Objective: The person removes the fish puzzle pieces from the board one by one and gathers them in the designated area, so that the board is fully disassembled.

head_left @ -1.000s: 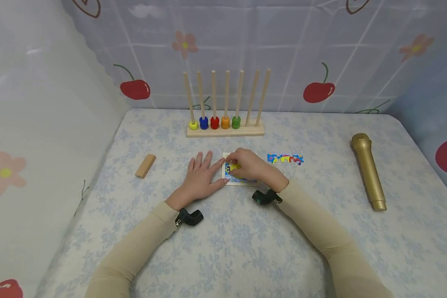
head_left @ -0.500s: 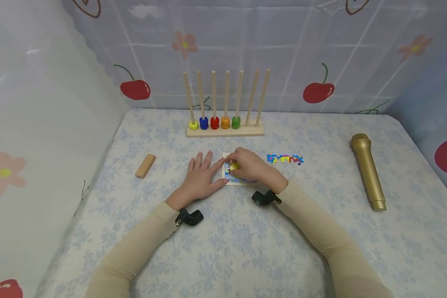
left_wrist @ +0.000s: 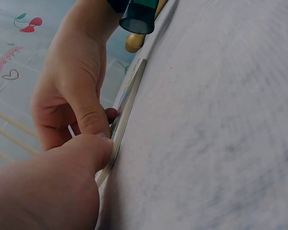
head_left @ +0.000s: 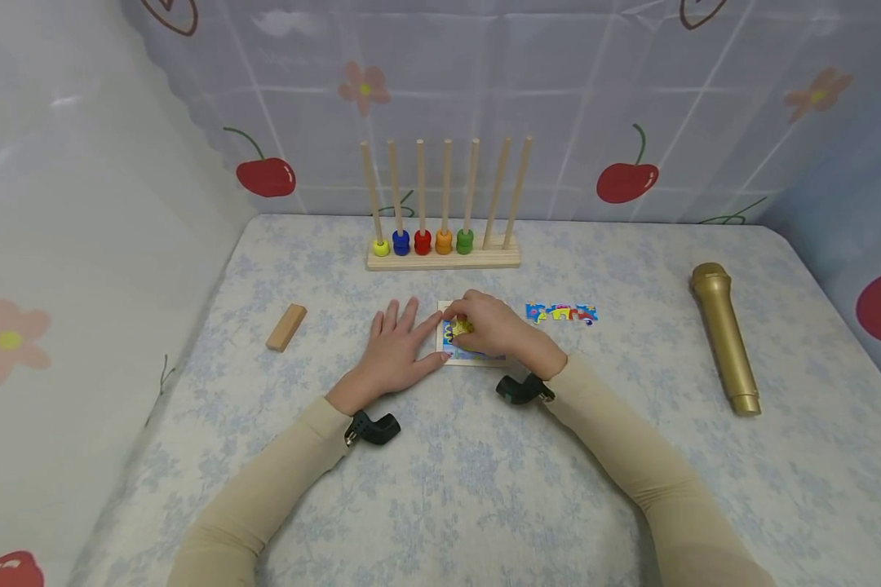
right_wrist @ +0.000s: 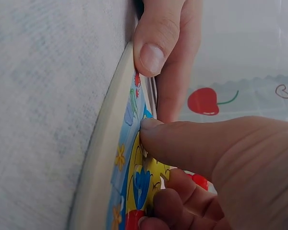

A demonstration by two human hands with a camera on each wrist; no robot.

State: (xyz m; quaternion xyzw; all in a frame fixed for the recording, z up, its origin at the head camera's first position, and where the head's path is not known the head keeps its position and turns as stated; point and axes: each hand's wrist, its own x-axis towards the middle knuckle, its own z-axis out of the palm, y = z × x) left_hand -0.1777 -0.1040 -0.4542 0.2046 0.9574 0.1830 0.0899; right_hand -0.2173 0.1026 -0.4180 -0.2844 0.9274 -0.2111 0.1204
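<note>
A jigsaw puzzle board [head_left: 473, 363] with a pale wooden rim lies on the table, its picture blue with yellow shapes. My left hand [head_left: 395, 359] lies with fingers spread left of it, thumb and index fingertips at the board's left edge. Over the board, my right hand [head_left: 488, 326] pinches a yellow puzzle piece [right_wrist: 157, 168] between thumb and curled fingers. That piece stands tilted off the picture in the right wrist view, and the hand covers much of the board in the head view. Right of the board lie several joined puzzle pieces [head_left: 561, 313] in a strip.
Behind the board stands a wooden peg rack [head_left: 444, 261] with coloured beads low on most of its upright rods. A small wooden block [head_left: 286, 328] lies to the left. On the right is a gold microphone [head_left: 727, 338]. A printed curtain [head_left: 484, 98] hangs along the back.
Both hands stay in nearly the same place. Under the right fingers, the yellow and blue pattern at the board's left part shifts slightly.
</note>
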